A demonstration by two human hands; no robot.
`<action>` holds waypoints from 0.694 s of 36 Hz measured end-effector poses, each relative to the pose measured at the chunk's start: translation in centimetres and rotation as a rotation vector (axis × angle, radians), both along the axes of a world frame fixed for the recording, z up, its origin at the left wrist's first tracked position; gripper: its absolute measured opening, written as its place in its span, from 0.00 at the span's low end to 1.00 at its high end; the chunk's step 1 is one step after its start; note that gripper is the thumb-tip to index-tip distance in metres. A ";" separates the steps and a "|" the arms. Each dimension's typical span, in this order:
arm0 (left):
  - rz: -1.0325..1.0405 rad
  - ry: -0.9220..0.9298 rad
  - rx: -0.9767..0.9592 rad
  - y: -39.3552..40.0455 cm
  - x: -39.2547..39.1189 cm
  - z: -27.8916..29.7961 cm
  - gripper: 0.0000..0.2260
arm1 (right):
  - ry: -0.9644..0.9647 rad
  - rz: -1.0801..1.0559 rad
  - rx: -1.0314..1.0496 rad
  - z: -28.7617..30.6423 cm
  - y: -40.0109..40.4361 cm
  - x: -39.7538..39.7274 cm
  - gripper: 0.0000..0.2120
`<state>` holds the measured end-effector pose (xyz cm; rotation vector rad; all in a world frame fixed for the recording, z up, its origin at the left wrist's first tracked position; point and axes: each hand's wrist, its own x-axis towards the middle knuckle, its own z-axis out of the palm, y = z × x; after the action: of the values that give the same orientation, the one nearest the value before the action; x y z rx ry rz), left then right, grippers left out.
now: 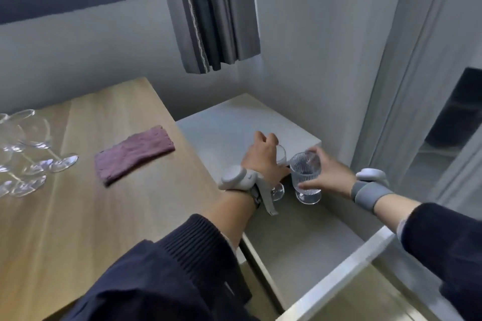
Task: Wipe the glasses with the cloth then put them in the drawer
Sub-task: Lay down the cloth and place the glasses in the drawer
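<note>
Your left grip (263, 154) is curled round a clear smooth stemmed glass (279, 172), fingers over its rim and bowl, its round foot showing below your wrist, down at the back end of the open white drawer (300, 247). Your right grip (326, 172) wraps a clear ribbed footed glass (305, 176) from the right side, thumb low on the bowl, fingers round the rim. Both glasses are upright, side by side and just about touching, in the drawer's back end under the front edge of the white cabinet top (234, 122). Can't tell if either foot sits on the drawer floor. Folded mauve knitted cloth (134, 154) lies flat on the wooden bench (78, 216), near its right edge, well apart from both hands. Cluster of clear wine glasses (28, 148) at the bench's left edge, some on their sides, partly cut off by the frame. White trackers strapped on both wrists, dark sleeves.
</note>
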<state>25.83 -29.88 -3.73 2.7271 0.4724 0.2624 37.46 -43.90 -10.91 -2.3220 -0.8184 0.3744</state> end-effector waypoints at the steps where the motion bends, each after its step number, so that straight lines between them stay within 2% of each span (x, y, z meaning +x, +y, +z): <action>1: -0.013 0.030 -0.013 -0.5 0.0 -0.9 0.25 | 0.004 0.010 -0.035 -0.7 -0.5 -0.2 0.43; 7: -0.070 0.157 -0.103 -2.4 -0.2 -6.2 0.25 | 0.013 0.099 -0.198 -4.5 -2.5 -1.6 0.39; 16: -0.022 0.339 -0.202 -3.8 -2.7 -14.9 0.22 | 0.028 0.213 -0.358 -9.4 -3.8 -3.8 0.38; 19: -0.005 0.413 -0.228 -4.0 -3.6 -17.0 0.23 | 0.022 0.232 -0.383 -10.8 -3.7 -4.6 0.39; 23: -0.036 0.468 -0.226 -4.3 -4.8 -19.4 0.25 | 0.098 0.285 -0.394 -12.5 -4.1 -5.2 0.45; 25: -0.047 0.501 -0.227 -4.3 -5.3 -20.4 0.26 | 0.116 0.316 -0.419 -13.2 -4.2 -5.5 0.44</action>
<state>20.57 -34.17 -24.09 2.5562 0.5288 -0.4705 31.95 -48.06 -24.07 -2.5143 -1.1398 0.8827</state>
